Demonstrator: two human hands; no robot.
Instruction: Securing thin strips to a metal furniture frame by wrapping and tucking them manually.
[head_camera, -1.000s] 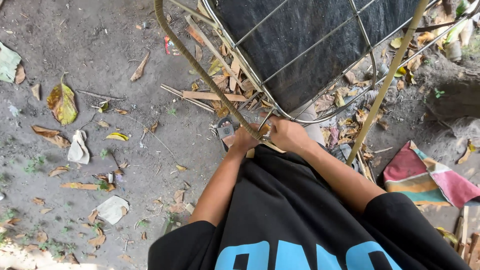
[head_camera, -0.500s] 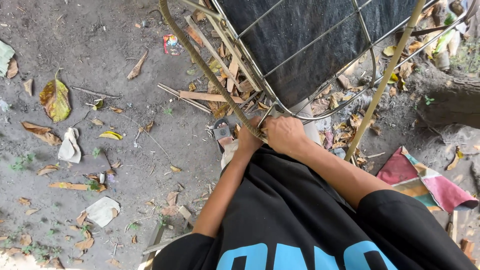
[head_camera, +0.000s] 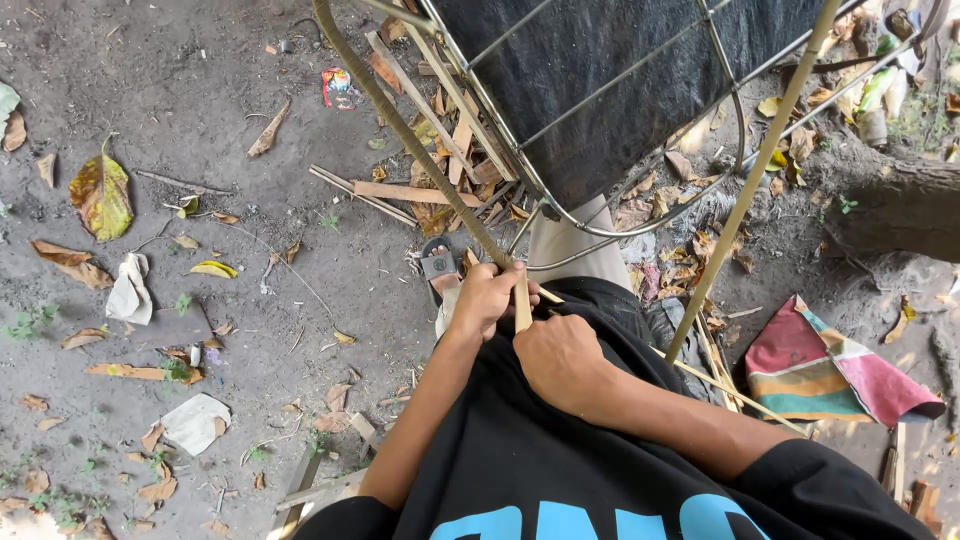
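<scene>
Up ahead of me on the dirt lies a small crumpled wrapper (head_camera: 338, 86) — red with blue and white patches. At my far right, among dry leaves, sits a green and white packet (head_camera: 873, 92) — partly hidden.

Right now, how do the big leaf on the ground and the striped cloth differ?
The big leaf lies left of the hands, yellow-brown and blotched; the striped cloth lies to the right, banded in red, green and orange. The leaf is smaller and oval; the cloth is larger and angular. Both lie on bare dirt.
</scene>
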